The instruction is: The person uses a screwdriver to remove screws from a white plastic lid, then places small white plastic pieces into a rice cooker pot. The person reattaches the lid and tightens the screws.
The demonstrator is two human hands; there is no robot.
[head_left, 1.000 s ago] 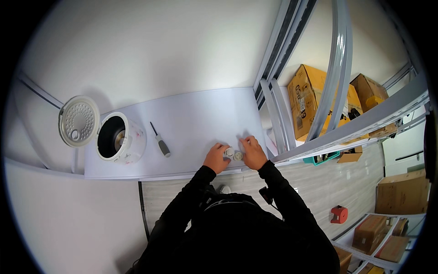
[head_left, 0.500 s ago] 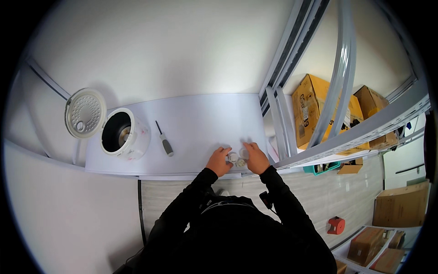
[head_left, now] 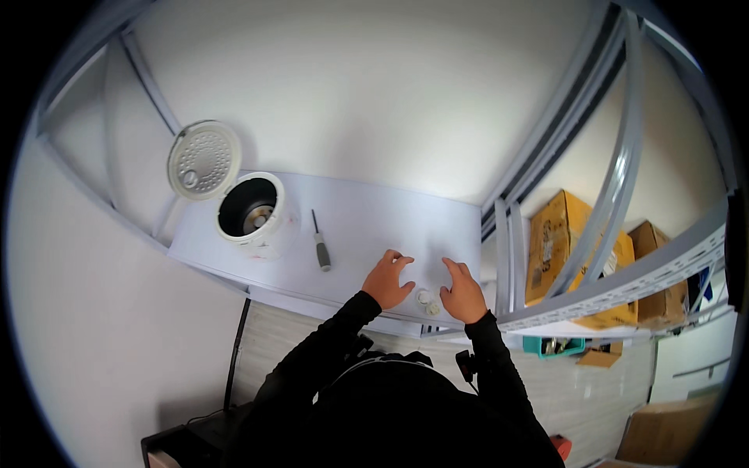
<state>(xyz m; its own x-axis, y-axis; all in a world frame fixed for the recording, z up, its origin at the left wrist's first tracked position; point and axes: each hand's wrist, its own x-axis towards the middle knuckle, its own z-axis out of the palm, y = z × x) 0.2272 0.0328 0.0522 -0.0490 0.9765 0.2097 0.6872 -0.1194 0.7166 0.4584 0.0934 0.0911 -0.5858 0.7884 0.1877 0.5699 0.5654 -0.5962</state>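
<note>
My left hand (head_left: 388,279) hovers over the front of the white tabletop (head_left: 374,218), thumb and fingers apart. Across a gap from it, my right hand (head_left: 463,292) has its fingers spread and likewise shows nothing in its grasp. Between the two, close to the table's front edge, lie a small round white part (head_left: 424,296) and a small pale cream part (head_left: 432,310); their exact kind is too small to make out. Left of my hands a screwdriver (head_left: 322,251) with a grey handle rests on the table, shaft pointing away from me.
A white rice cooker (head_left: 269,234) stands at the table's left, its perforated lid (head_left: 204,160) swung up and its dark inside showing. Grey metal shelving (head_left: 616,171) rises on the right, with a yellow carton (head_left: 558,246) and a brown carton (head_left: 651,242). A teal basket (head_left: 554,348) sits below.
Both hands have drawn apart and away from the small white parts, which now lie uncovered on the table. The whole view has shifted, placing the cooker and screwdriver farther right in the picture.
</note>
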